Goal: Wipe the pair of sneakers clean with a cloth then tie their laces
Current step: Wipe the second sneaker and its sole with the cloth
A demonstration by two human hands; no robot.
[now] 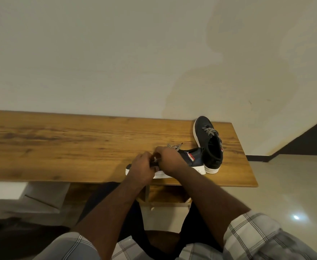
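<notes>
Two dark sneakers with white soles stand on a wooden table [78, 143]. The near sneaker [193, 162] lies sideways along the front edge, toe to the left, mostly covered by my hands. My left hand [141, 166] and my right hand [169, 160] meet over its middle, each pinching a black-and-white speckled lace [155, 159]. A loose lace end [174, 146] sticks out behind my right hand. The far sneaker [209, 145] stands at the table's right end, toe toward the wall, with its lace in a bow. No cloth is in view.
A plain wall runs right behind the table. The table's right edge [247, 162] is close to the far sneaker. Pale tiled floor [294, 184] lies to the right, and a shelf under the table sits by my knees.
</notes>
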